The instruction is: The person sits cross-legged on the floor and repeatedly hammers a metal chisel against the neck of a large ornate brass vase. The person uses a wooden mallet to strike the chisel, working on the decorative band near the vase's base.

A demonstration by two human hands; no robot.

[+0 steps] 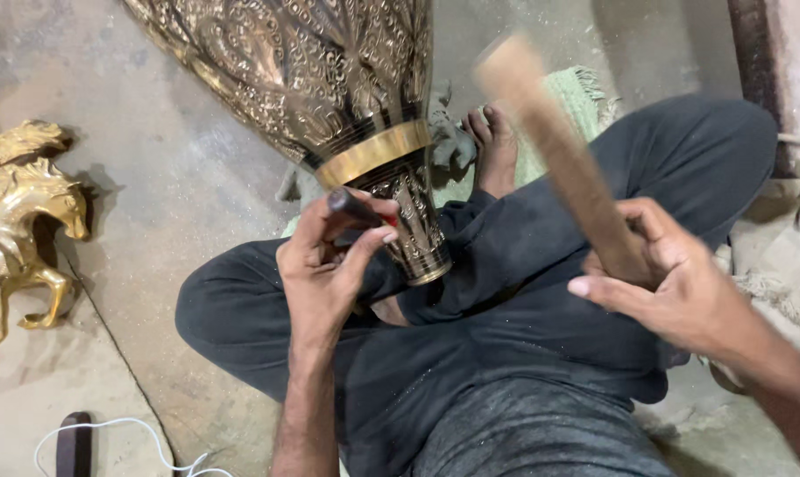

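Engraved brass vase (pixel 329 79) lies tilted across the middle of my view, its wide patterned body running off the far edge and its narrow neck pointing down toward the person's lap, where the rim rests against the dark trousers (pixel 524 353). A plain polished gold band circles it just above the neck. I see the left hand (pixel 329 265) curled tightly around a small dark punch (pixel 351 208), fingers and thumb pinched on it, with the tool's tip set against the neck of the vase just below that band. On the right side, the right hand (pixel 665 283) is clenched around the lower end of a wooden mallet (pixel 559 150), which stands raised and blurred, slanting up and away to the far left above the knee, well apart from the punch. I cannot make out its head clearly because of the blur. A bare foot (pixel 495 146) shows beyond the vase, resting on a pale green cloth (pixel 577 97). Far to the left, on the grey concrete floor (pixel 170 203), stands a golden horse figure (pixel 20 221), well apart from the hands. Near the bottom left corner a white cable (pixel 144 437) loops across the floor beside a dark strip.
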